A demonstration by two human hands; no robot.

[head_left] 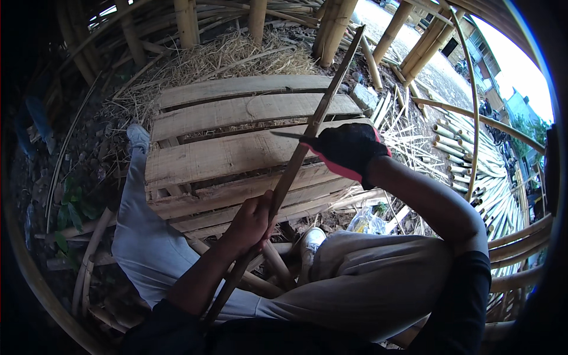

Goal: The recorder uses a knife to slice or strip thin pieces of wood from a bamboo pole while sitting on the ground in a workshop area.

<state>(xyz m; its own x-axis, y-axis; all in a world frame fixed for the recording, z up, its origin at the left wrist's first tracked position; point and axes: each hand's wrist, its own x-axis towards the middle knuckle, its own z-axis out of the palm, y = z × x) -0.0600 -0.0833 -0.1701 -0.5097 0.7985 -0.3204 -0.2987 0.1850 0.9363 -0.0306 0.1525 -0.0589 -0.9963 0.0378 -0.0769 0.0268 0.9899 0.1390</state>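
Nearest: grey trousers (373, 284) on both of the person's legs, bottom of frame, knees apart. Left hand (248, 223), bare, lower centre: grip closed round the long bamboo strip (290, 173), fingers curled over it. Strip runs diagonally, lower centre up to a narrow end at upper centre right, passing between the legs and over the pallet. Right hand (350, 149), black glove with pink-red edging, right of centre: grip clenched on the knife (288, 135), most of the handle hidden in the fist. Blade points left and crosses the strip just above mid-frame; can't tell whether the edge is biting in. White shoe (313, 239) below centre, the other at left, beside the pallet. Crumpled clear plastic (362, 222) near the pallet's lower right corner. Green leaves (72, 207) at left, on dark littered ground. Slatted wood pallet (207, 151) fills the middle, gaps between boards, lying under the strip and both hands in view. Grey block (364, 97) at its upper right corner. Dry straw heap (236, 58) beyond its top edge. Stacked bamboo poles (494, 177) at right, cut ends facing left. Upright bamboo posts (333, 29) along the top. Farthest: building (486, 56), upper right, in bright daylight.
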